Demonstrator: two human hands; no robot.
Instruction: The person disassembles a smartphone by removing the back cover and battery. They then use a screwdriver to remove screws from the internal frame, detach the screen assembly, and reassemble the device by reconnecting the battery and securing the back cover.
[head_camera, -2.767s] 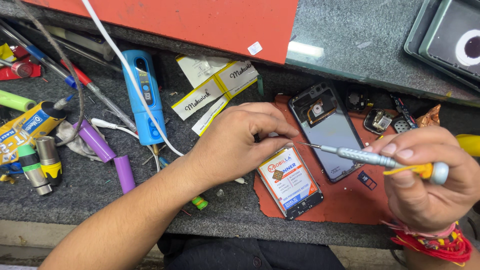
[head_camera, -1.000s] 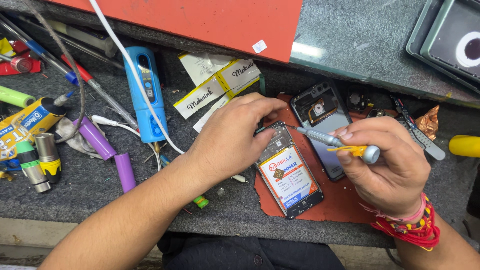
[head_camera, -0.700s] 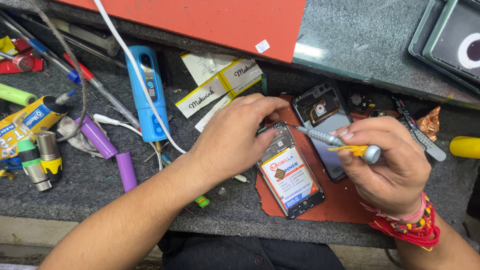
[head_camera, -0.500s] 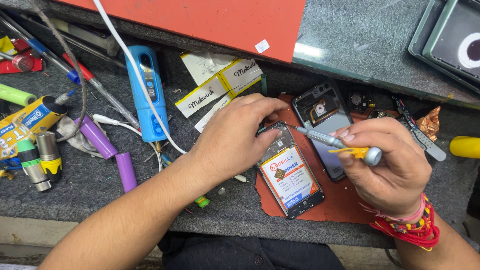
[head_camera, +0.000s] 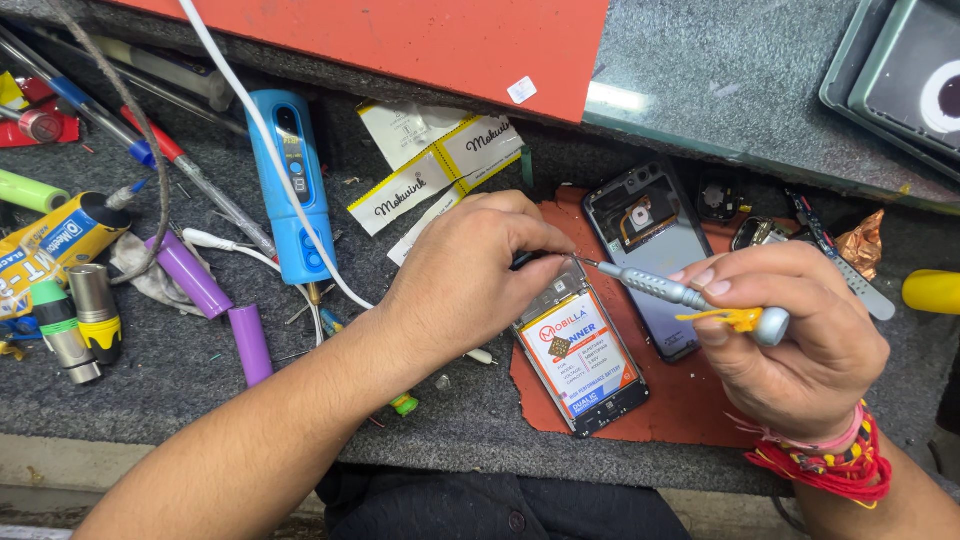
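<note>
1. Left hand (head_camera: 478, 275): fingers pressed together on the top edge of the opened phone (head_camera: 582, 350), pinning it to the red mat (head_camera: 700, 410); nothing is gripped in it.
2. Right hand (head_camera: 800, 340): closed around a precision screwdriver (head_camera: 690, 298), its tip pointing toward 9 o'clock and meeting the phone's upper end just beside the left fingertips.
3. Opened phone: lies at the centre of the view, back off, labelled battery exposed, long axis running from 11 to 5 o'clock.
4. Removed back cover (head_camera: 650, 250): at 1 o'clock of the phone, inner face up, partly under the screwdriver shaft.
5. Blue handheld tool (head_camera: 293, 190): at 9 o'clock of the left hand, well apart, with a white cable (head_camera: 250, 110) across it.
6. Step judged in hand: working a screw at the phone's top end. The next move likely calls for steady downward pressure while turning, with the left hand holding the phone firmly in place.
</note>
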